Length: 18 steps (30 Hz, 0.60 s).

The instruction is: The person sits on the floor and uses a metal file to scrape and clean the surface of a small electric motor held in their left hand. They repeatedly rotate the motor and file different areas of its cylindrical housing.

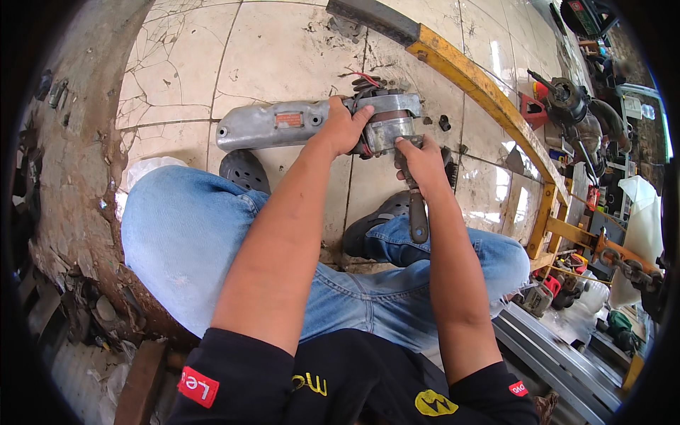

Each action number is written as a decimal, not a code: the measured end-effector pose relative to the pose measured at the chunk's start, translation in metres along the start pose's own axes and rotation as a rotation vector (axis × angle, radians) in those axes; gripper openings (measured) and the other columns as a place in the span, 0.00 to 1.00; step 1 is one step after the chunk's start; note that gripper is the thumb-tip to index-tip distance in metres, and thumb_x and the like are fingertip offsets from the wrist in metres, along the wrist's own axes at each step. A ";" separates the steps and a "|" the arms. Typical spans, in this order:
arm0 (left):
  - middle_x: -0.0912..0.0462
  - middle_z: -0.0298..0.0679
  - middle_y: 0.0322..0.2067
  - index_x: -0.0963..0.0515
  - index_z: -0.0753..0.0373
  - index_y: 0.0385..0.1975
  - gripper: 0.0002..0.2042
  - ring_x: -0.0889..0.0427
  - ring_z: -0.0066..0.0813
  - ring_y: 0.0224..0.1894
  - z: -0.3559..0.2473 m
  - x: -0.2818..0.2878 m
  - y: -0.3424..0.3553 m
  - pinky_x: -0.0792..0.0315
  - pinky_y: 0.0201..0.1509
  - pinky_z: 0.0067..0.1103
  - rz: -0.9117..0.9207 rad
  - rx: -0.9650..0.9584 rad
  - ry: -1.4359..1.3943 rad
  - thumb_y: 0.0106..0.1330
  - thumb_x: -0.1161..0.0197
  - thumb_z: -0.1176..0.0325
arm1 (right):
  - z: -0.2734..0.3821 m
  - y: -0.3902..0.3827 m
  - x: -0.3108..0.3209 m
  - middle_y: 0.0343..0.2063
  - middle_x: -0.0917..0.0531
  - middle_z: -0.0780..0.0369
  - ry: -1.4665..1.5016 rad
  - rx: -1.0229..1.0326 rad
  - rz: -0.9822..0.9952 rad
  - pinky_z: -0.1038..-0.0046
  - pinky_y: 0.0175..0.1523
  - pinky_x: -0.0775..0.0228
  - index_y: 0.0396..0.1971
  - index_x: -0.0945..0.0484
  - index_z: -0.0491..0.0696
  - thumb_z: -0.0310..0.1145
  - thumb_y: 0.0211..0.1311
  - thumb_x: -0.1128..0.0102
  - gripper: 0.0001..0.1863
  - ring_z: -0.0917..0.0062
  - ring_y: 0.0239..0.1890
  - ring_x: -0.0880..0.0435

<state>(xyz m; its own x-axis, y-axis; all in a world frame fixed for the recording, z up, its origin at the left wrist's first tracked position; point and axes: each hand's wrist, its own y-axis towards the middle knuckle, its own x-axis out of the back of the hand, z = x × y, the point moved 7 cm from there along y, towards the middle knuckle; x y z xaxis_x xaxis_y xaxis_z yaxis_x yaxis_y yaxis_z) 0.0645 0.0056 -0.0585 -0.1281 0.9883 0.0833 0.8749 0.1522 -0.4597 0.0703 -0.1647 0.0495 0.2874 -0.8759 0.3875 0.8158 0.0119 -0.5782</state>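
Note:
My left hand (343, 128) is closed around part of a cylindrical metal assembly (384, 128), thumb over its upper left side. The assembly rests against the right end of a long grey metal cover (262, 127) lying on the tiles, with red wires (366, 76) sticking up behind. In my right hand (422, 162) is a large wrench (418, 220), its head up at the assembly's lower right and its dark handle hanging toward me. My right thumb lies on the wrench head; whether its jaws grip anything is hidden.
Cracked floor tiles (170, 85) surround me. A yellow steel frame (485, 85) arches from the back down my right side. Beyond it stand a greasy mechanical unit (575, 106) and assorted clutter. Small dark parts (445, 122) lie beside the assembly. Rough concrete (78, 212) is on my left.

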 end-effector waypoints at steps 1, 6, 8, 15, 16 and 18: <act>0.32 0.61 0.54 0.58 0.72 0.63 0.43 0.20 0.42 0.46 0.001 0.001 0.001 0.19 0.31 0.30 0.015 0.003 -0.020 0.67 0.45 0.43 | 0.000 -0.001 0.000 0.25 0.22 0.59 -0.010 -0.006 0.011 0.74 0.18 0.27 0.39 0.30 0.37 0.31 0.59 0.39 0.15 0.77 0.19 0.22; 0.31 0.61 0.53 0.58 0.73 0.63 0.43 0.21 0.42 0.47 -0.003 -0.001 -0.001 0.19 0.32 0.29 0.028 0.002 -0.026 0.67 0.45 0.42 | -0.005 0.001 -0.006 0.25 0.22 0.59 -0.012 0.016 0.063 0.74 0.18 0.28 0.39 0.30 0.37 0.33 0.59 0.39 0.16 0.77 0.20 0.22; 0.31 0.61 0.53 0.58 0.73 0.63 0.44 0.21 0.41 0.47 -0.002 0.000 -0.001 0.20 0.31 0.29 0.015 -0.014 -0.018 0.67 0.45 0.42 | -0.005 0.002 -0.009 0.26 0.21 0.58 -0.019 0.025 0.083 0.74 0.20 0.28 0.40 0.29 0.37 0.35 0.59 0.38 0.18 0.77 0.21 0.21; 0.29 0.60 0.49 0.58 0.73 0.63 0.44 0.18 0.38 0.38 0.004 -0.001 0.004 0.21 0.24 0.27 -0.021 -0.030 0.026 0.67 0.45 0.41 | 0.004 0.001 -0.011 0.26 0.21 0.58 -0.098 0.017 0.056 0.74 0.18 0.28 0.39 0.29 0.36 0.33 0.58 0.39 0.16 0.77 0.20 0.21; 0.28 0.60 0.49 0.58 0.73 0.63 0.44 0.18 0.38 0.37 0.004 -0.002 0.003 0.22 0.23 0.26 -0.008 -0.010 0.020 0.67 0.45 0.42 | 0.006 0.003 -0.013 0.26 0.21 0.57 -0.098 0.027 0.054 0.74 0.18 0.27 0.39 0.29 0.36 0.32 0.58 0.39 0.16 0.77 0.20 0.21; 0.28 0.59 0.48 0.57 0.73 0.63 0.43 0.18 0.37 0.36 0.002 -0.002 0.003 0.21 0.23 0.27 -0.005 -0.022 0.006 0.67 0.45 0.42 | 0.006 0.007 -0.015 0.26 0.21 0.57 -0.096 0.043 0.061 0.74 0.17 0.27 0.38 0.30 0.35 0.31 0.58 0.40 0.15 0.77 0.19 0.21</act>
<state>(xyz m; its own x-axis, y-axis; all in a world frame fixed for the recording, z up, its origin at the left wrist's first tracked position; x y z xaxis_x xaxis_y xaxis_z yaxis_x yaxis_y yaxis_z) 0.0665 0.0039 -0.0622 -0.1296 0.9874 0.0906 0.8843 0.1564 -0.4399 0.0749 -0.1490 0.0438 0.3828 -0.8225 0.4207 0.8154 0.0868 -0.5723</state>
